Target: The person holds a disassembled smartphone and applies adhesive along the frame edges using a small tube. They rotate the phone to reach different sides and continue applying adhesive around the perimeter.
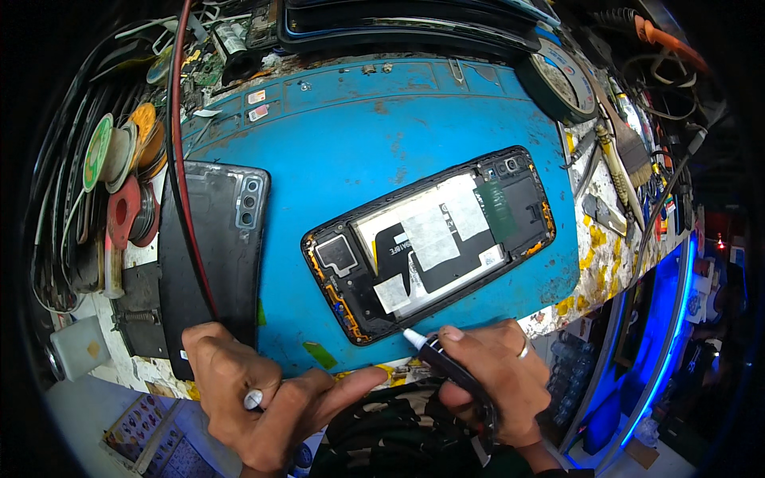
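Note:
My right hand (502,378) is closed around a black glue tube (456,365). The tube's white nozzle (413,338) points at the lower edge of an opened smartphone (430,243), close to its frame. The phone lies tilted on the blue mat, its back off, showing a battery with whitish tape and orange flex strips along both ends. My left hand (255,398) is at the mat's front edge, fingers curled and thumb stretched toward the right. A small silvery round piece (253,399) shows at its fingers; whether a ring or a cap, I cannot tell.
A dark phone back cover (213,255) lies at the left, crossed by a red and black cable (177,143). Wire spools (119,151) stand beyond it. At the right are a tape roll (558,78), a brush (629,147) and tools. The blue mat (335,135) has a green scrap (320,355).

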Demonstrator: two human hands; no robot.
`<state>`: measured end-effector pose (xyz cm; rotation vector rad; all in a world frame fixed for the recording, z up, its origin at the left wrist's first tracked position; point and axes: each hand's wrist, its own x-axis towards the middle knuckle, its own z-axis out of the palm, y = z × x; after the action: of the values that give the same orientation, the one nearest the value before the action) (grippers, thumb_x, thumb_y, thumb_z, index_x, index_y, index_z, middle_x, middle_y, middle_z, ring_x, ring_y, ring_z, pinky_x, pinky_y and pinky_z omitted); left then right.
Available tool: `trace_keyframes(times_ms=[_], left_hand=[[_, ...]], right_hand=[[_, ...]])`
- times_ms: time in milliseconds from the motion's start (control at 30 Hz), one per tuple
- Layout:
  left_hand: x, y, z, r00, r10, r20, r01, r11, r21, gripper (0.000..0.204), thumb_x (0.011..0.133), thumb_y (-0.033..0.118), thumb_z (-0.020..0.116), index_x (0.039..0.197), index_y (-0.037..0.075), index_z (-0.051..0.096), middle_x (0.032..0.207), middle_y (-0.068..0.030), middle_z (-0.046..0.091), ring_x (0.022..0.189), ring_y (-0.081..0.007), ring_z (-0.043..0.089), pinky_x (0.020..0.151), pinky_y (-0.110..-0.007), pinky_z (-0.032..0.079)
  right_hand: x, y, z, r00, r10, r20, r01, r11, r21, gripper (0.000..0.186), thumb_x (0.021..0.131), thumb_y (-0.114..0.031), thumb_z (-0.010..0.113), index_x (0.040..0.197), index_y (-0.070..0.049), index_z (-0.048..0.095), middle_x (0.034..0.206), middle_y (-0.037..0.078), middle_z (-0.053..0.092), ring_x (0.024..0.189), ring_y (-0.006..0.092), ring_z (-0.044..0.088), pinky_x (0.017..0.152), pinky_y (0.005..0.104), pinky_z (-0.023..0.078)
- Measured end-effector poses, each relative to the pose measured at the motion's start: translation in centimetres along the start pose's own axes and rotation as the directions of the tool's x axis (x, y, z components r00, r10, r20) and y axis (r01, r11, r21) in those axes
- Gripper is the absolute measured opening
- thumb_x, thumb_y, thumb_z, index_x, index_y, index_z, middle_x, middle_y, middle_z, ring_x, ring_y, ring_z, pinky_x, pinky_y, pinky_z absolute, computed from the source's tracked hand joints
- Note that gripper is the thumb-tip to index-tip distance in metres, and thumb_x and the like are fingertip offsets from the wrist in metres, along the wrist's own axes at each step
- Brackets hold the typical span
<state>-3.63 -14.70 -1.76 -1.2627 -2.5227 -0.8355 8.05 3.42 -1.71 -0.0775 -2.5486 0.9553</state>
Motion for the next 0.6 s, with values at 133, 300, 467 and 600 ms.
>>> trace_keyframes(times_ms=[133,300,467,600], left_hand=[[-0.1,-0.1,0.1,1.000,0.016,0.010,-0.016,1.000,0.020,0.051,0.051,0.047,0.088,0.058,0.009,0.054,0.072,-0.0073,0.045,0.069,-0.0277,0.044,0.067,-0.044,0.041],[-0.4,0.1,1.1,0.996,0.004,-0.088,0.006,0.994,0.110,0.052,0.050,0.047,0.087,0.060,0.008,0.055,0.076,-0.0104,0.046,0.071,-0.0290,0.044,0.070,-0.047,0.043],[-0.3,0.5,0.8,0.998,-0.022,-0.061,0.027,0.996,0.085,0.051,0.044,0.045,0.088,0.060,0.009,0.055,0.075,-0.0112,0.042,0.072,-0.0285,0.045,0.071,-0.046,0.043],[-0.1,0.7,0.8,0.995,-0.041,-0.086,0.045,0.998,0.041,0.051,0.042,0.043,0.088,0.059,0.009,0.055,0.072,-0.0083,0.037,0.071,-0.0271,0.043,0.071,-0.043,0.042]], right_hand=[[-0.1,0.2,0.2,0.999,0.006,-0.043,-0.005,1.000,0.002,0.044,0.078,-0.017,0.077,0.111,0.007,0.062,0.091,0.013,0.069,0.079,0.0184,0.066,0.062,0.0267,0.050],[-0.3,0.3,0.0,0.998,0.016,-0.055,-0.016,1.000,-0.004,0.044,0.077,-0.017,0.078,0.110,0.008,0.063,0.091,0.013,0.069,0.077,0.0188,0.066,0.061,0.0272,0.049],[-0.4,0.4,0.0,0.998,0.018,-0.067,-0.019,1.000,-0.020,0.042,0.078,-0.017,0.077,0.109,0.008,0.063,0.090,0.012,0.069,0.076,0.0184,0.066,0.060,0.0272,0.049],[-0.4,0.5,0.3,0.994,0.009,-0.112,-0.013,0.999,-0.033,0.039,0.080,-0.018,0.075,0.108,0.008,0.064,0.087,0.011,0.069,0.075,0.0178,0.066,0.059,0.0270,0.049]])
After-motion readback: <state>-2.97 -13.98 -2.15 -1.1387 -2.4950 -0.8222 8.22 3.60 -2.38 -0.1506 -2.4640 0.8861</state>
